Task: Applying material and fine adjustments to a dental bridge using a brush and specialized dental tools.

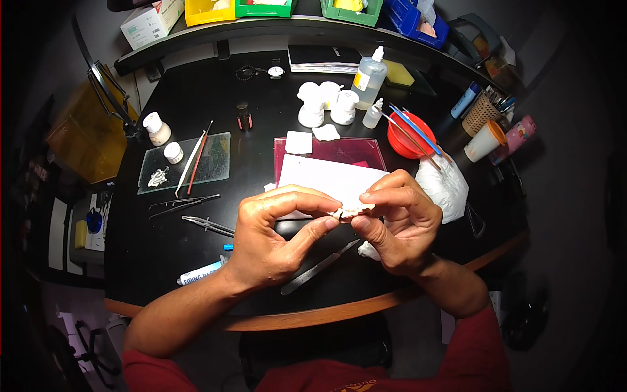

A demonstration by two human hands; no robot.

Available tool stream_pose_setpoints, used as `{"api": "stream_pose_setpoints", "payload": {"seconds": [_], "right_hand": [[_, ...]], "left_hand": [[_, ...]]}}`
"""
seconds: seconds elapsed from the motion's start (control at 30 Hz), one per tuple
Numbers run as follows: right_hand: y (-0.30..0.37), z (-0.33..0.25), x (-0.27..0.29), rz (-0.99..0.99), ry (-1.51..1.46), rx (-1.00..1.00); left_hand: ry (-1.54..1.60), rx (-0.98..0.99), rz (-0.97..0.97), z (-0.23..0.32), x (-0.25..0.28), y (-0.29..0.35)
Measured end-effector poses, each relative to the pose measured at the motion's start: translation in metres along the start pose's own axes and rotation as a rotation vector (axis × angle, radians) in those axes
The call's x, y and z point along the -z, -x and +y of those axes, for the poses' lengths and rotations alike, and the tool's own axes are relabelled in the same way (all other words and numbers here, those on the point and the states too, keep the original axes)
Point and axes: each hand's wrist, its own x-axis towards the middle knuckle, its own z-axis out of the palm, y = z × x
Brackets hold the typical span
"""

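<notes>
My left hand (pixel 271 228) and my right hand (pixel 405 222) meet over the middle of the desk, thumbs below and index fingers above. Between their fingertips they pinch a small off-white piece like a row of teeth, a dental bridge (pixel 353 211). A dark spot shows near its left end; the fingers hide parts of it. Under the hands, a knife (pixel 319 268) with a metal handle lies slanted on the black desk. Behind them a white sheet (pixel 313 174) covers part of a burgundy tray (pixel 359 147). Crumpled tissue (pixel 368 250) lies beside my right hand.
Tweezers (pixel 208 225) and a white-blue tube (pixel 201 272) lie left. Farther back are a glass plate (pixel 219 171) with brushes, white jars (pixel 312 115), a clear bottle (pixel 369 75) and a red bowl (pixel 396 144) with brushes across it. White tissue (pixel 447 189) lies right, near a cup (pixel 482 145).
</notes>
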Motion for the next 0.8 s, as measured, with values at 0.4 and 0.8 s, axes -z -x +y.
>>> {"api": "stream_pose_setpoints", "payload": {"seconds": [0.4,0.8], "right_hand": [[-0.0002,-0.0006,-0.0005,0.001,-0.015,0.006],[0.0009,-0.0005,-0.0003,0.001,-0.013,-0.009]], "left_hand": [[-0.028,0.005,-0.009,-0.0003,0.0003,-0.0002],[-0.024,0.009,-0.018,0.001,0.0007,0.0]]}}
